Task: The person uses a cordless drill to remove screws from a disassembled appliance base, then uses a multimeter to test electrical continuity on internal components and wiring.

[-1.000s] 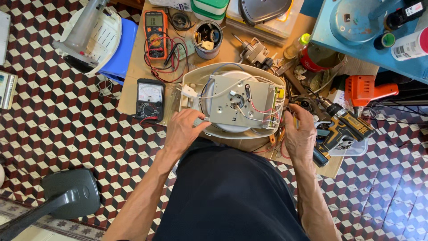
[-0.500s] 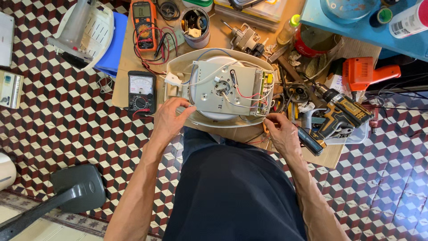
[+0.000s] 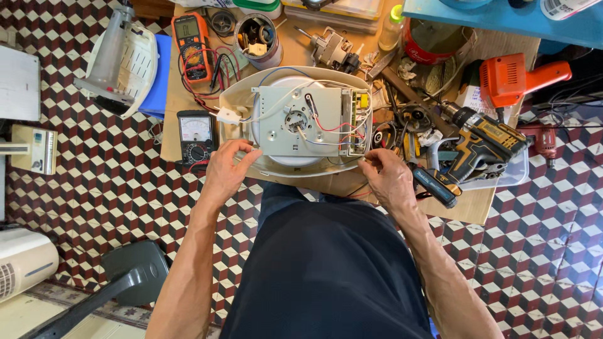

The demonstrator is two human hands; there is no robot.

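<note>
The appliance base [image 3: 295,122], a cream oval shell lying open side up, is set at the near edge of the workbench [image 3: 314,47], just in front of the person's body. A grey metal plate [image 3: 295,119] with a central hub is seen inside it, with red, white and blue wires [image 3: 326,125] running to a small circuit board [image 3: 358,119] at its right side; the shell seems to be laid this way so that the inner parts can be reached.

The left hand [image 3: 226,169] is rested on the shell's near left rim, fingers curled and lightly bent over the edge, apparently to steady it. The right hand [image 3: 386,172] is held at the near right rim, just below the circuit board, with thumb and fingertips drawn together; whether something small is pinched there cannot be told.

An analogue meter [image 3: 196,135] is placed just left of the shell, and an orange multimeter [image 3: 191,47] beyond it, their leads trailing between. A tin of small parts [image 3: 257,34] stands behind the shell. A yellow cordless drill [image 3: 483,141] is laid to the right, near the right hand, with an orange drill [image 3: 515,75] farther off. The checkered floor [image 3: 94,182] is seen below.
</note>
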